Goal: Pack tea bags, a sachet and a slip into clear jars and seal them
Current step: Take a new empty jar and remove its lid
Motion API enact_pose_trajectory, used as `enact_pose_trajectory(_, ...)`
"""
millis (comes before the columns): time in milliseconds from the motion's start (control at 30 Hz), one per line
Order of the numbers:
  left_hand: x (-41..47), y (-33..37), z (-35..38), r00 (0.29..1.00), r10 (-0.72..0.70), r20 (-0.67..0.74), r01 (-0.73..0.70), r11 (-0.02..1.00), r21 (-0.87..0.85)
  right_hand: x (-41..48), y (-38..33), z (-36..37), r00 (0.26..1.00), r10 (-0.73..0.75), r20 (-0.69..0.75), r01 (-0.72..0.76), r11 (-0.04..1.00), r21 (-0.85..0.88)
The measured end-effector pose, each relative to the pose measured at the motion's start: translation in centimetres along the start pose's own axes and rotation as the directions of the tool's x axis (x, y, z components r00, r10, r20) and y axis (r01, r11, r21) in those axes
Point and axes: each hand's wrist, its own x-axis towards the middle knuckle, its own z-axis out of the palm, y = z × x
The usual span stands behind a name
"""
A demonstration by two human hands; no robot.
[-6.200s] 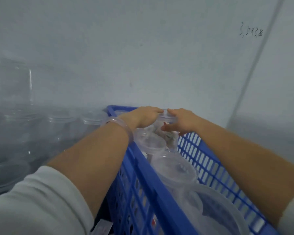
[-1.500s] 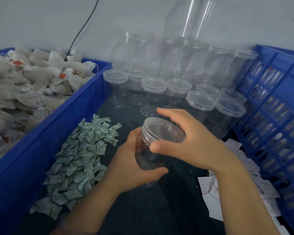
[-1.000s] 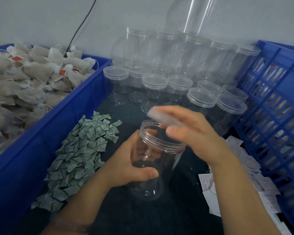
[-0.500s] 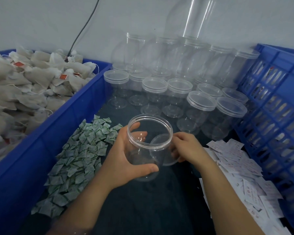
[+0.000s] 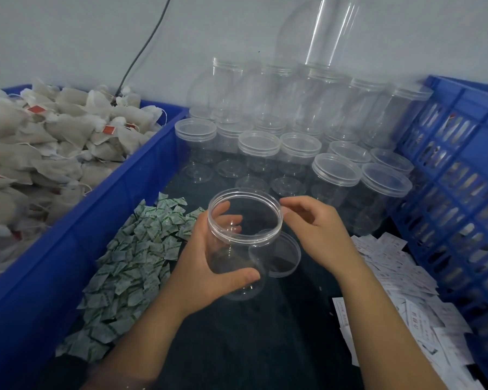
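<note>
Jar (image 5: 244, 237) is open and empty over the bench (image 5: 237, 347), left hand (image 5: 206, 266) with fingers wrapped round its side. Right hand (image 5: 319, 235) sits by the rim, fingers loose, holding nothing. Lid (image 5: 288, 257) lies just beside it. Filling's next I reckon: reach left for tea bags (image 5: 54, 142).

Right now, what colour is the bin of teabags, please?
The bin is blue, seen in head view.

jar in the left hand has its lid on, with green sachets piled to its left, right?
No: the head view shows the jar in the left hand open, its lid lying off it on the right. The green sachets are indeed piled to its left.
</note>
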Motion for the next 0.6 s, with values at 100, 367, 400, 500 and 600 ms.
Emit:
enact_pose_trajectory(100,0.0,0.1,-0.1,1.000,0.018,0.007,-0.018,1.000,-0.012,-0.2,-0.7,-0.1,0.999,-0.041,0.024,0.039,0.998,0.056)
enact_pose_trajectory(367,0.2,0.1,-0.4,0.987,0.039,-0.158,-0.039,0.999,-0.001,-0.5,-0.2,0.5,0.904,0.133,0.406,-0.049,0.977,-0.210)
enact_pose_trajectory(400,0.3,0.0,-0.5,0.985,0.029,-0.171,-0.028,1.000,0.008,-0.5,0.0,0.7,0.884,0.163,0.439,-0.049,0.965,-0.258)
enact_pose_trajectory(500,0.3,-0.3,-0.6,0.984,-0.003,-0.176,0.008,1.000,0.029,-0.4,0.3,1.0,0.884,0.183,0.430,-0.059,0.957,-0.286)
enact_pose_trajectory(600,0.3,-0.4,-0.3,0.986,-0.020,-0.164,0.026,0.999,0.031,-0.3,0.5,1.1,0.897,0.179,0.404,-0.061,0.956,-0.287)
